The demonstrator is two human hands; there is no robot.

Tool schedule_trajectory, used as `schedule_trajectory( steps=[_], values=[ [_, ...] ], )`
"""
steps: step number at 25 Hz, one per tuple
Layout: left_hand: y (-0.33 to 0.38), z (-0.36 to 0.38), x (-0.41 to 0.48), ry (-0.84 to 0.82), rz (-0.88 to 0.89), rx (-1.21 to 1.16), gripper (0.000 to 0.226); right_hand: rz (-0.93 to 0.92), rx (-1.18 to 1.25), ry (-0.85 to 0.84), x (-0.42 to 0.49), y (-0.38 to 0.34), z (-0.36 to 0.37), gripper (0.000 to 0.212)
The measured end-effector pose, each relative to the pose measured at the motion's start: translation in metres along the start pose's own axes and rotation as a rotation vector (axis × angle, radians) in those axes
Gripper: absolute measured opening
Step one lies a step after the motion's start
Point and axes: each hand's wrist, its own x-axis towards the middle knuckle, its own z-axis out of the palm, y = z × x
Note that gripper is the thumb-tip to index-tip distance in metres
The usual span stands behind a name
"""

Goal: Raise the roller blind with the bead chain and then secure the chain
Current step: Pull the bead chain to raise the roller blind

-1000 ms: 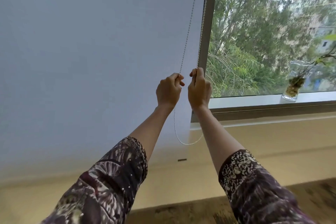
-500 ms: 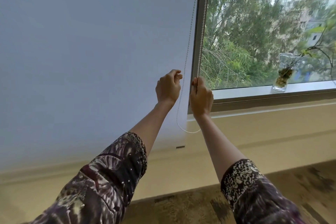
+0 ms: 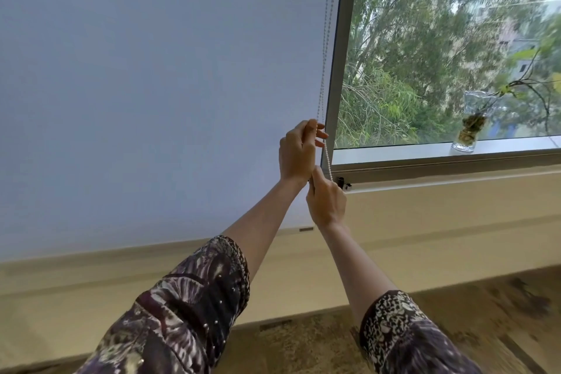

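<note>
— Beside the window frame (image 3: 341,70), is the roller blind (image 3: 151,85) going up yet?

— Barely; its bottom bar (image 3: 297,229) hangs well below the sill. But a second ago both hands sat level on the bead chain (image 3: 324,48); now the right hand (image 3: 326,199) has dropped below the left hand (image 3: 299,152).

— Both gripping?

— The left pinches one strand between thumb and fingertips. The right looks clenched round the other, just beside the small clip (image 3: 343,183) under the frame.

— So a pull?

— I'd judge a first downward haul. Many more needed, then the securing. The glass vase (image 3: 469,127) stands well clear.
</note>
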Motion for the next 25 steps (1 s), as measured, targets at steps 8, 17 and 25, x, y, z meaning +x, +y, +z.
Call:
schedule_trajectory(
  steps=[8, 17, 25],
  values=[
    [0.015, -0.031, -0.009, -0.001, 0.035, 0.125, 0.025, -0.054, -0.064, -0.157, -0.023, -0.021, -0.013, 0.016],
    [0.009, -0.066, -0.051, 0.003, 0.047, 0.309, 0.025, -0.029, 0.150, -0.534, -0.009, -0.025, -0.032, 0.034],
    [0.016, -0.083, -0.065, -0.038, -0.003, 0.383, 0.031, 0.348, 1.041, -0.210, 0.090, -0.103, -0.095, 0.031]
  ],
)
